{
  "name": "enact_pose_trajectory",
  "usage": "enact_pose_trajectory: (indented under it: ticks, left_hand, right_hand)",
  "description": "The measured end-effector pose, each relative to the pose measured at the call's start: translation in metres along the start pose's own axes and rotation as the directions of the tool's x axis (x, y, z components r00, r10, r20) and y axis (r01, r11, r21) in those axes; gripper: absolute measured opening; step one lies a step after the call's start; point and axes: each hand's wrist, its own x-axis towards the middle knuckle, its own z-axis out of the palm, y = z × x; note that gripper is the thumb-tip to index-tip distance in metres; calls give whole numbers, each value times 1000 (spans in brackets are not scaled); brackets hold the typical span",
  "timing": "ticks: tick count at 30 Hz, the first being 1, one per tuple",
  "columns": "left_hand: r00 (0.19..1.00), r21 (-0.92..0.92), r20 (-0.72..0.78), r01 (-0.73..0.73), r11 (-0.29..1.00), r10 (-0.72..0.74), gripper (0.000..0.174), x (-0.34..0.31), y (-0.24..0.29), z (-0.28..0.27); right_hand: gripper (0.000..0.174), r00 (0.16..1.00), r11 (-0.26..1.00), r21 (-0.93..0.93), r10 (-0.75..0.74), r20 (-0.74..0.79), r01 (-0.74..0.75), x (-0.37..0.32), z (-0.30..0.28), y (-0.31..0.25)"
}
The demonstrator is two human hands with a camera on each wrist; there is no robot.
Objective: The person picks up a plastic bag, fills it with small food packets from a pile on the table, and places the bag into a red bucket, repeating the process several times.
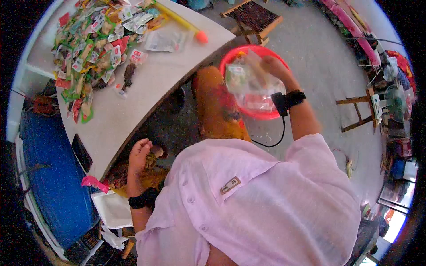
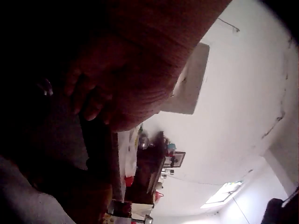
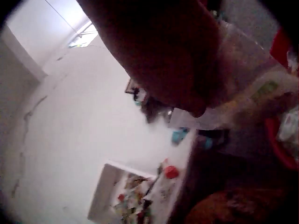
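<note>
Over the red basin (image 1: 225, 60), my right hand (image 1: 276, 68) grips a clear plastic bag (image 1: 255, 71). From the right wrist view, the bag (image 3: 252, 88) hangs from the dark-looking hand (image 3: 163, 60), its top edge at the fingertips, with some green and brown showing through. More clear packages (image 1: 259, 102) with red and white printing lie in the basin below. My left hand (image 1: 140, 155) is beside the near table edge, above the lap, fingers loosely bent with nothing visible in them. It looks dark in the left wrist view, its fingers (image 2: 86, 95) hanging relaxed.
A large pile of small snack packets (image 1: 95, 53) covers the far part of the white table (image 1: 120, 119). A yellow stick with an orange end (image 1: 201, 37), a flat clear bag (image 1: 164, 41) and a phone (image 1: 81, 152) also lie there. A wooden stool (image 1: 255, 17) stands beyond the basin.
</note>
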Motion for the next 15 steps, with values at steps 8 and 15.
enact_pose_trajectory:
  ticks: [8,15]
  left_hand:
    - [985,254,-137,135,958,-102,29,-1,-29,-13]
    - [918,-125,-250,286,950,-309,33,-18,-52,-23]
  right_hand:
    - [16,991,879,-468,-128,-47,91,84,68,175]
    - [14,949,886,-460,-188,-254,52,135,79,168]
